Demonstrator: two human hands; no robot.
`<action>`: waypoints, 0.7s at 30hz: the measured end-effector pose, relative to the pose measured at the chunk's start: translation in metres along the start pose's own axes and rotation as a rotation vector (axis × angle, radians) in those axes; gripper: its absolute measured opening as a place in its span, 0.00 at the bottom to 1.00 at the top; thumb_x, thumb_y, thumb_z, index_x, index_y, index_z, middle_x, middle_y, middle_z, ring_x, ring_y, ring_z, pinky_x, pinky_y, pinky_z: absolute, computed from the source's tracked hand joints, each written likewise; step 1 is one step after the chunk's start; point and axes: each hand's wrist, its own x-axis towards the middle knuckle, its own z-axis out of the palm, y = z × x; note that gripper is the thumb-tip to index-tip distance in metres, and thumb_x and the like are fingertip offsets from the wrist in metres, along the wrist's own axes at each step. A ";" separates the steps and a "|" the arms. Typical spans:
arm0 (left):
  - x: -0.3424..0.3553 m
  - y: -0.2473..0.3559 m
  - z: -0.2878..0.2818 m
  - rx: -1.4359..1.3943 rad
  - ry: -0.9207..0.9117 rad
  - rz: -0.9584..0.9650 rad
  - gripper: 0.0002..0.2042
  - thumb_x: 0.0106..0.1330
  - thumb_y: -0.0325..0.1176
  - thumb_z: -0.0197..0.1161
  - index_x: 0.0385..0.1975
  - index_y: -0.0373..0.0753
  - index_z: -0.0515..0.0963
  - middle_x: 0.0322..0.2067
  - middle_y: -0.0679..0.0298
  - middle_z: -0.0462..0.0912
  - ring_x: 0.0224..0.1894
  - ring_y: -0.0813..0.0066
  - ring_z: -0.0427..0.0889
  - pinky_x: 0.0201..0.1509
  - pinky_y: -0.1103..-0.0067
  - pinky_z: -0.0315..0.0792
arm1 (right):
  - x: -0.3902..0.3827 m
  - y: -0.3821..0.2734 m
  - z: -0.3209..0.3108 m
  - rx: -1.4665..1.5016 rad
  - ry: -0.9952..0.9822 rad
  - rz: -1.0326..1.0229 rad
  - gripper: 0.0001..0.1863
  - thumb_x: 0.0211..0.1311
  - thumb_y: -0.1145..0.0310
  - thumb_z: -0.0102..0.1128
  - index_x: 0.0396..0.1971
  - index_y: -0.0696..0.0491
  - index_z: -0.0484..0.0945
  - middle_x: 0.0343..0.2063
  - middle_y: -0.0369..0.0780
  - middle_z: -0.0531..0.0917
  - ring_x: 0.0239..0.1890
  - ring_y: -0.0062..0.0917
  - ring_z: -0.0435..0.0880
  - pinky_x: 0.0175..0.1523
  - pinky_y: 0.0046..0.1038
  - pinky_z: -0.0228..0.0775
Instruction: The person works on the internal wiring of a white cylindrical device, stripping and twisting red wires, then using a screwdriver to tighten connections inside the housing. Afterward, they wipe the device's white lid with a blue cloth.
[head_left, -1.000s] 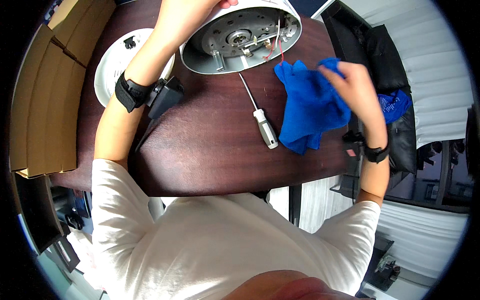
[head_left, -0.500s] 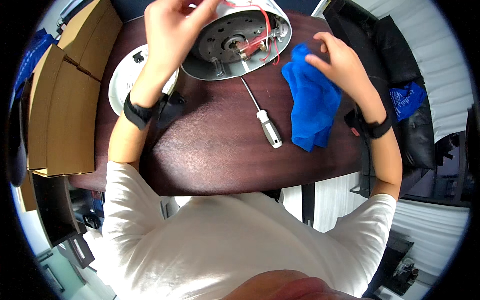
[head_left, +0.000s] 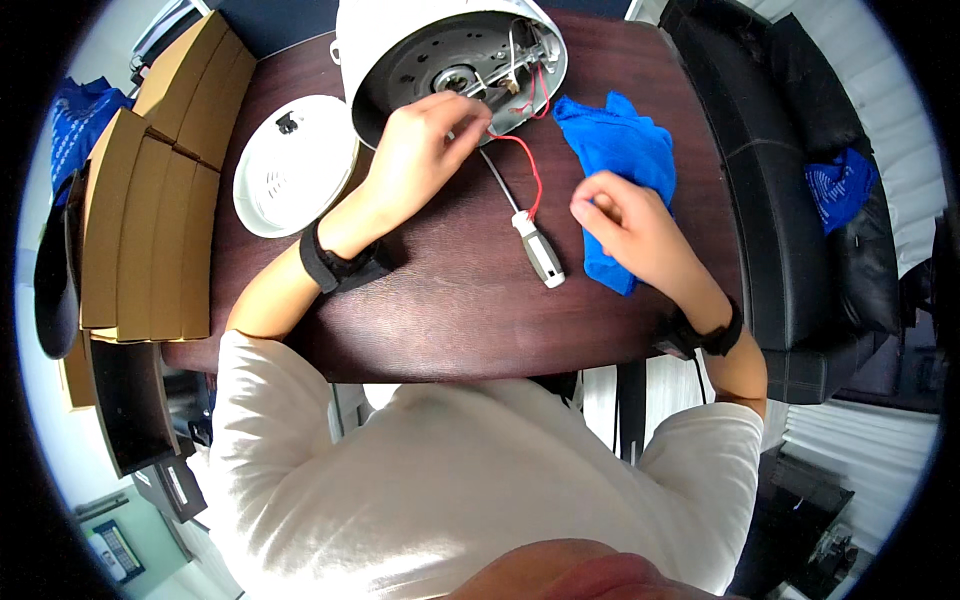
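The housing (head_left: 400, 35) lies at your bench's (head_left: 440, 320) far side, the cover (head_left: 292, 180) to its left. Before it is your left hand (head_left: 425, 150); a wire (head_left: 539, 180) runs thence toward the screwdriver (head_left: 541, 252), between your 2 hands. The cloth (head_left: 630, 150) lies right, partly covered by your right hand (head_left: 640, 235). Boxes (head_left: 150, 230) stand left, the sofa (head_left: 785, 250) right.
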 end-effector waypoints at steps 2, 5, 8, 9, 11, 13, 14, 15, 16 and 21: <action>0.003 -0.009 0.012 0.005 0.001 -0.024 0.05 0.59 0.25 0.63 0.34 0.34 0.79 0.31 0.56 0.81 0.31 0.62 0.83 0.33 0.75 0.76 | 0.023 0.003 0.007 0.105 0.058 -0.015 0.09 0.63 0.66 0.60 0.28 0.57 0.75 0.14 0.40 0.74 0.15 0.18 0.69 0.21 0.25 0.58; 0.004 -0.019 0.021 0.054 0.027 0.032 0.06 0.59 0.25 0.64 0.35 0.34 0.80 0.30 0.58 0.81 0.29 0.67 0.82 0.31 0.77 0.76 | 0.061 0.013 0.020 -0.075 0.037 0.038 0.16 0.62 0.58 0.61 0.30 0.59 0.77 0.20 0.46 0.81 0.23 0.32 0.81 0.29 0.31 0.70; 0.007 -0.019 0.020 0.076 0.043 0.065 0.06 0.58 0.25 0.64 0.35 0.35 0.80 0.30 0.58 0.81 0.29 0.67 0.82 0.30 0.77 0.75 | 0.085 0.025 0.035 -0.130 0.015 0.006 0.21 0.60 0.53 0.61 0.31 0.61 0.78 0.25 0.50 0.83 0.30 0.42 0.84 0.37 0.37 0.75; 0.007 -0.019 0.020 0.084 0.048 0.066 0.06 0.58 0.25 0.64 0.35 0.35 0.80 0.30 0.58 0.81 0.28 0.67 0.82 0.30 0.77 0.75 | 0.091 0.029 0.039 -0.123 0.016 -0.017 0.21 0.60 0.54 0.61 0.31 0.61 0.78 0.25 0.50 0.83 0.30 0.42 0.84 0.37 0.38 0.74; 0.006 -0.018 0.022 0.095 0.044 0.066 0.06 0.58 0.25 0.65 0.35 0.35 0.80 0.29 0.59 0.81 0.28 0.68 0.82 0.30 0.77 0.75 | 0.099 0.030 0.041 -0.111 -0.017 -0.046 0.17 0.60 0.57 0.60 0.31 0.60 0.79 0.23 0.49 0.82 0.29 0.41 0.84 0.35 0.37 0.74; 0.007 -0.020 0.023 0.154 0.038 0.098 0.07 0.57 0.24 0.66 0.35 0.36 0.80 0.29 0.59 0.81 0.26 0.69 0.82 0.29 0.78 0.75 | 0.108 0.040 0.044 -0.021 -0.054 -0.139 0.13 0.64 0.63 0.58 0.33 0.60 0.77 0.18 0.40 0.77 0.22 0.22 0.73 0.28 0.27 0.64; 0.007 -0.021 0.024 0.182 0.031 0.114 0.07 0.57 0.24 0.66 0.35 0.36 0.80 0.29 0.60 0.81 0.26 0.69 0.81 0.29 0.78 0.75 | 0.110 0.044 0.047 0.025 -0.071 -0.183 0.11 0.65 0.66 0.57 0.34 0.60 0.76 0.16 0.36 0.74 0.19 0.13 0.67 0.24 0.23 0.60; 0.007 -0.019 0.024 0.186 0.023 0.097 0.07 0.57 0.24 0.66 0.35 0.36 0.80 0.29 0.59 0.80 0.27 0.66 0.82 0.30 0.77 0.75 | 0.110 0.046 0.047 0.041 -0.092 -0.161 0.09 0.66 0.68 0.56 0.34 0.60 0.76 0.18 0.36 0.75 0.22 0.13 0.69 0.26 0.21 0.61; 0.008 -0.016 0.023 0.191 0.014 0.082 0.07 0.56 0.25 0.65 0.34 0.37 0.79 0.29 0.59 0.80 0.28 0.64 0.82 0.31 0.76 0.76 | 0.110 0.047 0.046 0.049 -0.088 -0.155 0.09 0.66 0.68 0.55 0.34 0.60 0.76 0.18 0.36 0.76 0.22 0.13 0.70 0.27 0.21 0.62; 0.007 -0.015 0.023 0.243 0.034 0.061 0.08 0.57 0.24 0.67 0.35 0.35 0.80 0.30 0.60 0.82 0.25 0.73 0.81 0.28 0.80 0.75 | 0.116 0.053 0.044 0.036 -0.059 -0.122 0.10 0.65 0.68 0.55 0.34 0.61 0.78 0.20 0.36 0.79 0.23 0.13 0.72 0.28 0.22 0.64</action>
